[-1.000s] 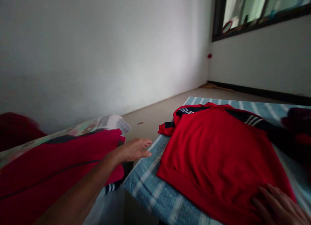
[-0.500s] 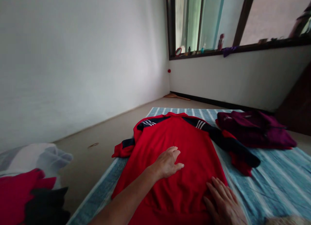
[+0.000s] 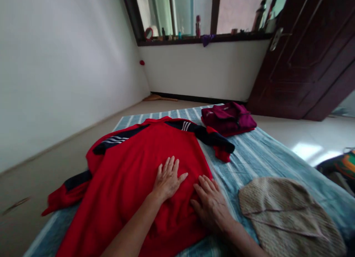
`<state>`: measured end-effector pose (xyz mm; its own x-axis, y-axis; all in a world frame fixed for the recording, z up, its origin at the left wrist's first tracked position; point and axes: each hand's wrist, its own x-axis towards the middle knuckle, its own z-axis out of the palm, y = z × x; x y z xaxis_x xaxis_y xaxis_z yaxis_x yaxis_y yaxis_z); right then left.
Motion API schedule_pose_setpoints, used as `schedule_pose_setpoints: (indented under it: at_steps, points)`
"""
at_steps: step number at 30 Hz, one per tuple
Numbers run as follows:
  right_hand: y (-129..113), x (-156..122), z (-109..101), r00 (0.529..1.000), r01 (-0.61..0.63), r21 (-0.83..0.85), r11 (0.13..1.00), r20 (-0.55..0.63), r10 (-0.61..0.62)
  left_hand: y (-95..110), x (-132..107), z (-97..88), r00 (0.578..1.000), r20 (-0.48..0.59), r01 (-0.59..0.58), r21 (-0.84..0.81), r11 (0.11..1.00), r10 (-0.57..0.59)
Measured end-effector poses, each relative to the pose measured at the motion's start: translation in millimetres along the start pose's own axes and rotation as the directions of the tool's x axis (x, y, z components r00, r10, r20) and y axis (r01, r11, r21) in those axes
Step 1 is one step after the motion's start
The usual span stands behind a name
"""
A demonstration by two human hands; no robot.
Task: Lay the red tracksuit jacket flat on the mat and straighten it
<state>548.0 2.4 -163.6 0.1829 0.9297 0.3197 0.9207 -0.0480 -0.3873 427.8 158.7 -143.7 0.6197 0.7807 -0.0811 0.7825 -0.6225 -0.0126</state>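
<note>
At five o'clock the right hand (image 3: pixel 212 205), fingers nearly together, lies palm-down at the edge of the red top (image 3: pixel 130 168); at six, the left hand (image 3: pixel 167 180) rests wide on it. The red top stretches toward seven over blue striped cloth (image 3: pixel 266 153), folded purple clothing (image 3: pixel 229 118) beyond it at three o'clock

Looks like a room in a home, possibly a bedroom. Has a white wall (image 3: pixel 69 64) at 10 o'clock, a dark-framed window (image 3: pixel 181 9) at 12, and a dark red panelled door (image 3: pixel 307 64) with a lever handle (image 3: pixel 276 39) at 2. Holds household bits on the sill (image 3: pixel 222 38): round mirror (image 3: pixel 149 33) at 11, pink bottle (image 3: pixel 198 26) at 12. Includes a blue-and-white striped sheet (image 3: pixel 249 153) toward 4 o'clock, bearing a folded maroon garment (image 3: pixel 229 118) at 3 and a red tracksuit top (image 3: pixel 138 157) at 7.
</note>
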Motion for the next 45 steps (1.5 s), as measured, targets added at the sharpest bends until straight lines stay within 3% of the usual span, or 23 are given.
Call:
schedule_pose_setpoints:
  at_steps: [3,6,11,18,24,31,35,39,45]
  points:
    - [-7,1,-7,1.0,0.003,-0.002,1.0,-0.028,-0.003,-1,4,0.3,1.0,-0.025,-0.006,0.031,1.0,0.007]
    - [-18,-5,-13,0.996,0.088,0.008,0.996,-0.032,-0.087,1,5,-0.6,1.0,-0.024,-0.005,0.044,0.999,0.006]
    - [-29,-19,-13,0.96,0.231,0.063,0.971,0.145,-0.237,4,9,-1.9,1.0,-0.016,0.004,0.068,0.998,-0.003]
    - [-26,-20,-19,0.937,0.218,0.1,0.971,0.257,-0.237,9,3,-10.4,0.999,-0.013,0.048,0.054,0.997,-0.047]
    - [-28,-19,-24,0.934,0.215,0.104,0.971,0.27,-0.236,13,-15,-5.7,0.973,-0.032,0.229,0.07,0.971,-0.227]
    - [-33,-20,-26,0.939,0.226,0.086,0.97,0.245,-0.241,12,-15,1.8,0.974,-0.056,0.225,0.057,0.973,-0.221]
    - [-46,-23,-26,0.917,0.343,0.082,0.936,0.187,-0.352,13,-16,0.5,0.973,-0.061,0.225,0.05,0.973,-0.222]
    - [-56,-30,-16,0.893,0.422,0.054,0.905,0.147,-0.425,14,-19,-1.2,0.973,-0.088,0.217,0.05,0.975,-0.212]
    - [-53,-36,-3,0.891,0.435,0.035,0.9,0.126,-0.435,11,-19,4.3,0.974,-0.127,0.194,0.049,0.98,-0.186]
